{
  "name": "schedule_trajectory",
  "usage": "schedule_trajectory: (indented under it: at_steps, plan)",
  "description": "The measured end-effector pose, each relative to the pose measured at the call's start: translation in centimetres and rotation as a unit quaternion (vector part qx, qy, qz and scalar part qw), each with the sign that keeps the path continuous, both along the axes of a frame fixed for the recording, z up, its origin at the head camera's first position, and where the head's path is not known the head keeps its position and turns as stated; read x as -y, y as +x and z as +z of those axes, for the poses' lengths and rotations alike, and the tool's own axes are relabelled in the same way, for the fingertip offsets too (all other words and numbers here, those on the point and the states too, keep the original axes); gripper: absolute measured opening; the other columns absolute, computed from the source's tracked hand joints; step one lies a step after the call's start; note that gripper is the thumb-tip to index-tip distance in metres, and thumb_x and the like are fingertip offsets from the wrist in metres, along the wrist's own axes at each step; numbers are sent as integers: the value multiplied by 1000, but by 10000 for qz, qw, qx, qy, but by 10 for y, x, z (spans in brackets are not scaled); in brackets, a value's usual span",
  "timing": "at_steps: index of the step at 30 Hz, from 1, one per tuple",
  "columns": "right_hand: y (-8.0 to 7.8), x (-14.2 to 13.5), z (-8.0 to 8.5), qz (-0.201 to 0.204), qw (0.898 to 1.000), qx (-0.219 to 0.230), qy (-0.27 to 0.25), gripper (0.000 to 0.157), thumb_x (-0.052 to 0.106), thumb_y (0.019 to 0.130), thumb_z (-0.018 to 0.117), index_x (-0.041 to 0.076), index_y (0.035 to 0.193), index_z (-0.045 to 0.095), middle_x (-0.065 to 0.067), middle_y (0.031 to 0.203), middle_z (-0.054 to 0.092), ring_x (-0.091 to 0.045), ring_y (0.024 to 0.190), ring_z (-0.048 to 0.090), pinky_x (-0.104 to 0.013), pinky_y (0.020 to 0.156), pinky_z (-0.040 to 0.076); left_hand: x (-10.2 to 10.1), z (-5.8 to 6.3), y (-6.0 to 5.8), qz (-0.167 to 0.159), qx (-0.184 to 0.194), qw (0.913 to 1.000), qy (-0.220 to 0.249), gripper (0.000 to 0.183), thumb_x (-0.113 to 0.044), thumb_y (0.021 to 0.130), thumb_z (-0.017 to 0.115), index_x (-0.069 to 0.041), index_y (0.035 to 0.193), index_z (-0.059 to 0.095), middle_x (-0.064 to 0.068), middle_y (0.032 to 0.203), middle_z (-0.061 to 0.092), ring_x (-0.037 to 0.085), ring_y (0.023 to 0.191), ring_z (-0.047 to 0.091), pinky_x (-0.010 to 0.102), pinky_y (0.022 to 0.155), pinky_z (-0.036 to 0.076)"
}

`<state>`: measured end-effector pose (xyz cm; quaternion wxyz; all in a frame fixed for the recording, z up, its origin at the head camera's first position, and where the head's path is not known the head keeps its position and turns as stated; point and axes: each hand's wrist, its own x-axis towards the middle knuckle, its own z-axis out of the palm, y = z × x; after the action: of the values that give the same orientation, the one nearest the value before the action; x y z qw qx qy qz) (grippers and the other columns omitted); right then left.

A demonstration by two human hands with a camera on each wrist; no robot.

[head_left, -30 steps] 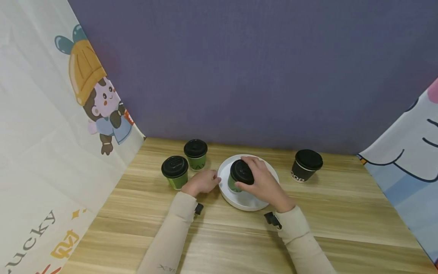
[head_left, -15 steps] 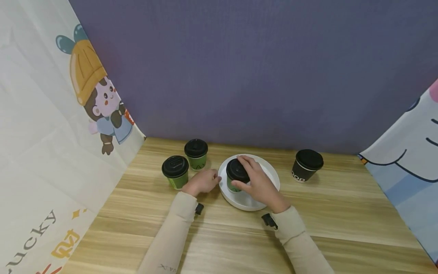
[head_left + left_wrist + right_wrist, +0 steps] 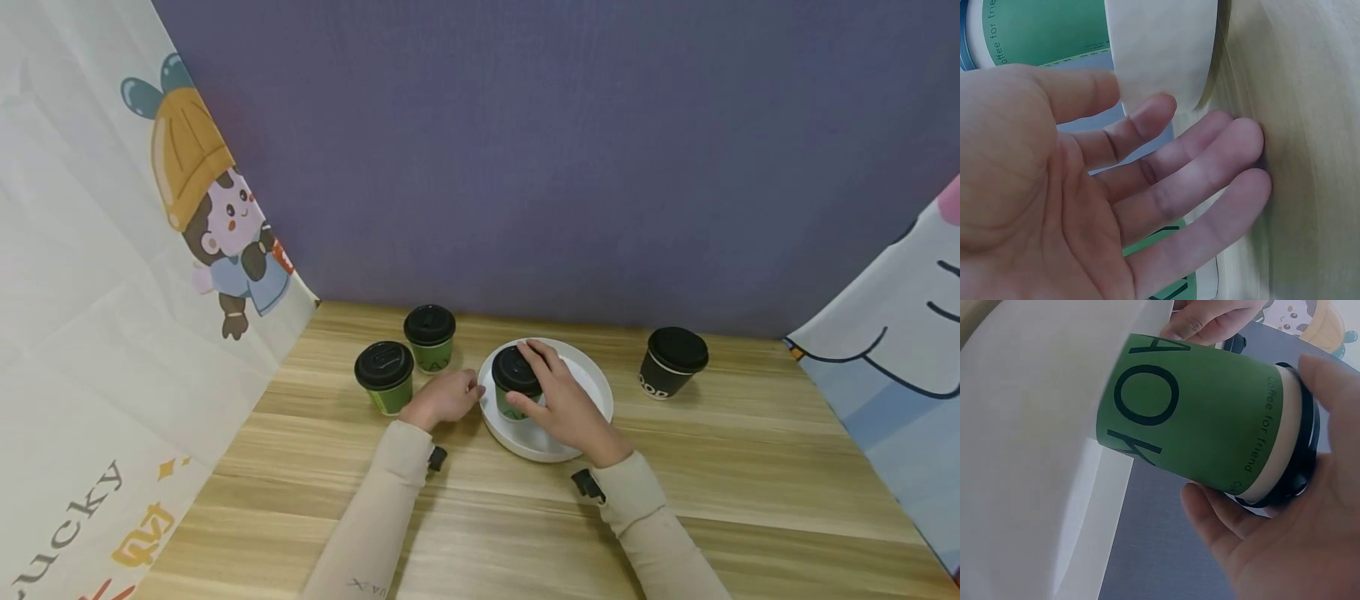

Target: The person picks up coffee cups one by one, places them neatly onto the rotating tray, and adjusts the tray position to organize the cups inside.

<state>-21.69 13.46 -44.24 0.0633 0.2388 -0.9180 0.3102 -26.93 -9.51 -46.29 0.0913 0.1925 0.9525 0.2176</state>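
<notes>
A green paper coffee cup (image 3: 510, 407) with a black lid (image 3: 513, 369) stands upright in the left part of a round white plate (image 3: 543, 455). My right hand (image 3: 567, 408) holds it around the lid, thumb on the near side and fingers over the far side. Black letters show on the cup's green sleeve (image 3: 1194, 412) in the right wrist view. At the plate's left rim is my left hand (image 3: 446, 396); its thumb and index fingertips touch the rim (image 3: 1163, 50), while the other fingers rest loosely extended by the wooden tabletop.
Two more green cups with black lids, one nearer (image 3: 384, 377) and one farther (image 3: 430, 337), stand left of the plate close to my left hand. A black lidded cup (image 3: 672, 362) stands to the right. Behind the wooden table (image 3: 510, 533) rises a dark purple panel (image 3: 525, 167).
My right hand and the cup have shifted a little to the left on the plate. The left hand, the plate and the other cups stay where they were.
</notes>
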Motion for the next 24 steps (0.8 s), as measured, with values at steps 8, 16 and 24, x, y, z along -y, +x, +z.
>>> schedule_trajectory:
  at_steps: [8, 16, 24]
  plan:
    - [1, 0, -1, -82, 10000, -9, 0, 81, 55, 102, 55, 18, 165, 20, -12, 169, 20, -40, 150, 35, -60, 109, 44, -1, -1, 0, 117, -15, 9999, -49, 24, -30, 107, 52, -14, 94, 64, 1, 78, 60, 17, 72, 55, 32, 68, 46]
    - [-1, -7, 0, -262, 9994, -142, -182, 85, 58, 99, 58, 21, 165, 18, -12, 167, 27, -37, 150, 35, -61, 113, 40, -3, -5, -2, 253, -140, 9996, 21, 23, -31, 106, 53, -15, 92, 63, 1, 80, 61, 18, 73, 55, 34, 69, 46]
    - [-9, -33, 9, -736, 9936, -623, -596, 69, 40, 102, 62, 7, 156, 36, -20, 157, 39, -40, 140, 43, -62, 111, 40, -6, -13, -4, 724, -308, 9960, 416, 21, -31, 106, 54, -16, 96, 64, -1, 75, 61, 17, 68, 55, 37, 69, 49]
